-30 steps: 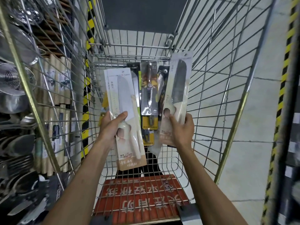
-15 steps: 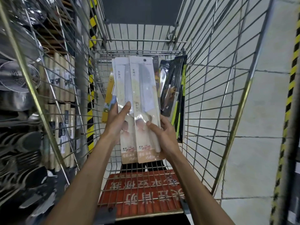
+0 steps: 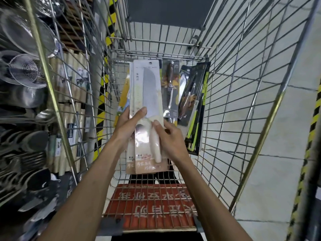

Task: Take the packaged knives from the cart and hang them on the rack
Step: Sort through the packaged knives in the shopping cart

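— Both white card knife packs [image 3: 149,94], steel blades and cream handles, are now lying stacked as one; a second ago they were being held apart.
— And the hands?
— Nearest, a red printed sign [image 3: 149,207] is showing behind the wire cart's [image 3: 272,119] mesh. Above it, the left hand [image 3: 129,124] is pinching the stack's left edge, and the right hand [image 3: 171,136] is gripping its right edge, over the basket.
— Beyond?
— A brown-handled serrated knife pack [image 3: 169,89] and black-and-green packs [image 3: 196,105] are leaning at the far end.

knife package [image 3: 149,87]: 多用刀, printed downward beside the blade | red sign [image 3: 149,204]: large white Chinese characters, upside down, I cannot read them
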